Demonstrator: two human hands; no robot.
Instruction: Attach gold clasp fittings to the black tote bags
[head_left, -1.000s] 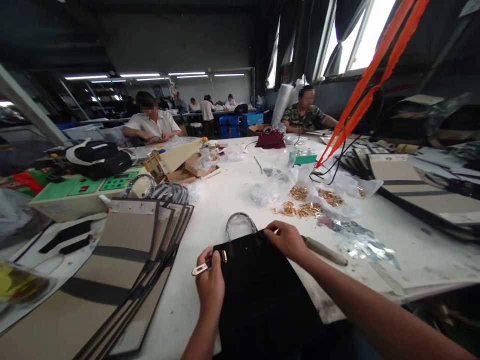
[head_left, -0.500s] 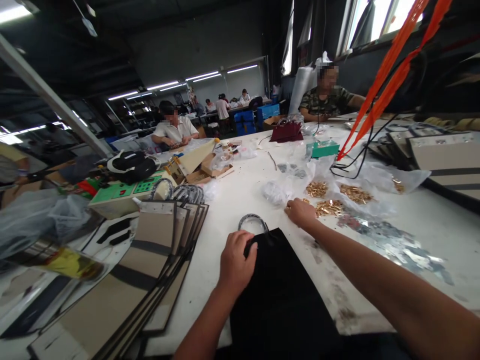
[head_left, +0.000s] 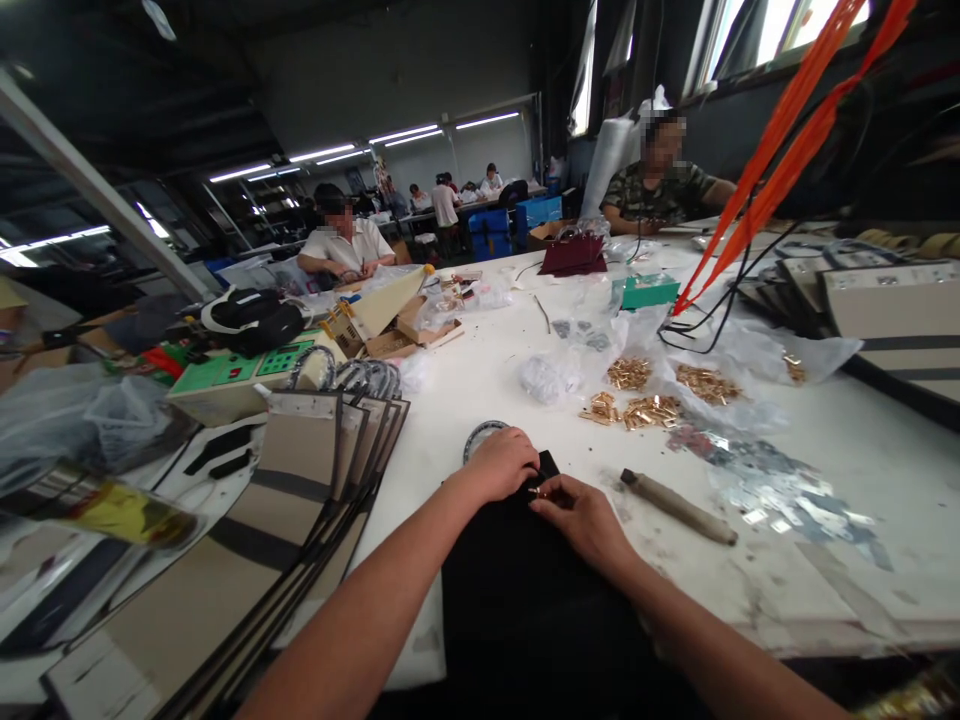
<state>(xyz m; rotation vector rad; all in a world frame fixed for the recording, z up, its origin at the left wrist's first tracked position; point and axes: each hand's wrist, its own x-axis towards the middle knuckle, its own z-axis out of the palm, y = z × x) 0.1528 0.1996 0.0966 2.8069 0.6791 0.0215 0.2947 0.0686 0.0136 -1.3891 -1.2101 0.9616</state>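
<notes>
A black panel (head_left: 517, 600) lies in front of me, its upper end under both hands. My left hand (head_left: 504, 462) is closed on its top edge, the fingertips partly hidden. Beyond that hand, a curved handle (head_left: 480, 436) in clear wrapping shows in part. My right hand (head_left: 576, 508) pinches a small gold-coloured metal fitting (head_left: 536, 491) between thumb and forefinger, close to the left fingertips over the black panel. Loose gold fittings (head_left: 651, 411) lie in piles farther up the table.
A brownish rod (head_left: 679, 508) lies right of the panel. Flat metal plates (head_left: 795, 500) are scattered beyond it. Beige-and-grey panels (head_left: 292, 480) are stacked at left, near a green-topped machine (head_left: 240, 372). Orange strips (head_left: 772, 150) hang at right. Two co-workers sit across the table.
My right hand has come back from the gold pile to the panel with a small fitting. My left hand has moved up and right along the panel's top. The rod is now uncovered.
</notes>
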